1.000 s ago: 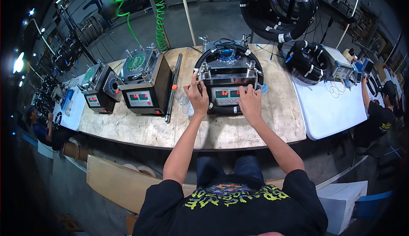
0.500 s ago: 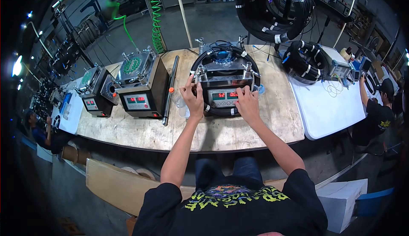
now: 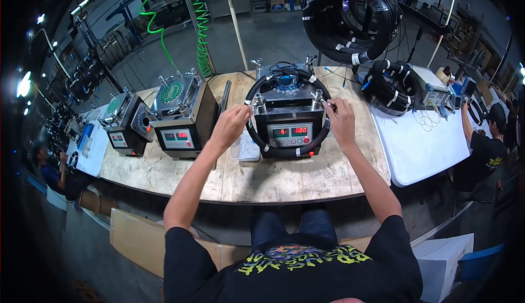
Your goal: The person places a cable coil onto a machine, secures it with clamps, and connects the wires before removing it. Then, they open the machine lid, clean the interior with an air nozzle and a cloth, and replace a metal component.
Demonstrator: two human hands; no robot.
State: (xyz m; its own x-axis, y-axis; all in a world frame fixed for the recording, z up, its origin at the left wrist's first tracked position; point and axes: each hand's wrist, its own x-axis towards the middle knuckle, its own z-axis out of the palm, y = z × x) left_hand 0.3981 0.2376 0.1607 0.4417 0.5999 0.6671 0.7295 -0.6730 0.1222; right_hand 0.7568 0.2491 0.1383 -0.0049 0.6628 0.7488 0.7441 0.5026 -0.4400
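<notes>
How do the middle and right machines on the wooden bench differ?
A black cable loop is at the right machine, none at the middle machine. Blue pieces top the right machine, green pieces the middle machine. The left hand and right hand are at the right machine, neither at the middle machine. Both machines show lit red digits.

A machine (image 3: 290,133) stands on the workbench (image 3: 306,185), a cable coil (image 3: 298,151) around it. Two more machines (image 3: 174,112) stand to its left; right of the workbench is a table (image 3: 426,158).

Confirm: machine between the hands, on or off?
On: the machine has red digits lit on its front panel, and a red light glows below.
</notes>
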